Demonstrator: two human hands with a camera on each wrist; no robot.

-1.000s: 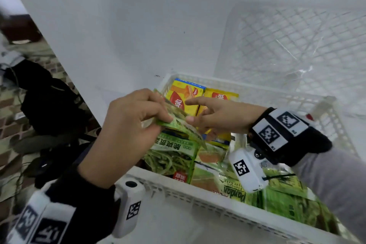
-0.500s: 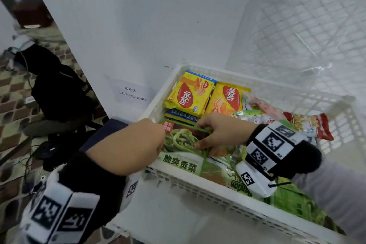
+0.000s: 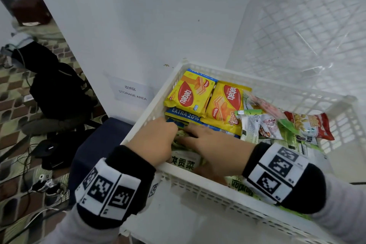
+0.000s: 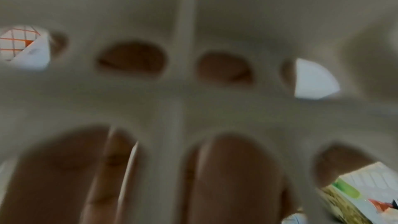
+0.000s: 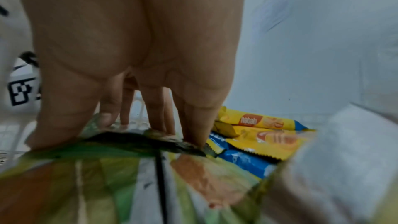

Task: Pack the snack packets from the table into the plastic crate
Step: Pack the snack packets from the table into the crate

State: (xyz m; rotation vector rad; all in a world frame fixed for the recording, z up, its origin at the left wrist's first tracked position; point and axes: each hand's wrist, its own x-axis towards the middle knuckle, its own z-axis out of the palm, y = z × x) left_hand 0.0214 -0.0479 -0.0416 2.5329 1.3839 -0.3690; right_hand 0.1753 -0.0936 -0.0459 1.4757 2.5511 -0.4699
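A white plastic crate (image 3: 184, 174) holds yellow Nabati wafer packs (image 3: 190, 93), a red peanut packet (image 3: 309, 125) and several green packets. Both hands are down in its near-left corner on one green vegetable-snack packet (image 3: 184, 161). My left hand (image 3: 154, 140) curls its fingers over the packet's left end. The left wrist view is blurred and looks through the crate wall (image 4: 183, 91) at those fingers (image 4: 232, 176). My right hand (image 3: 213, 144) lies flat on the packet. In the right wrist view its straight fingers (image 5: 193, 125) press on the edge of the green packet (image 5: 107, 168).
A second, empty white mesh crate (image 3: 297, 35) stands behind on the white table (image 3: 138, 25). A "STORAGE AREA" label (image 3: 132, 93) is stuck beside the crate's left wall. Left of the table edge are a dark blue seat (image 3: 95, 144), a black bag (image 3: 57, 89) and floor cables.
The green packet was held above the crate by both hands a second ago. It has come down into the near-left corner, and both hands have followed it down.
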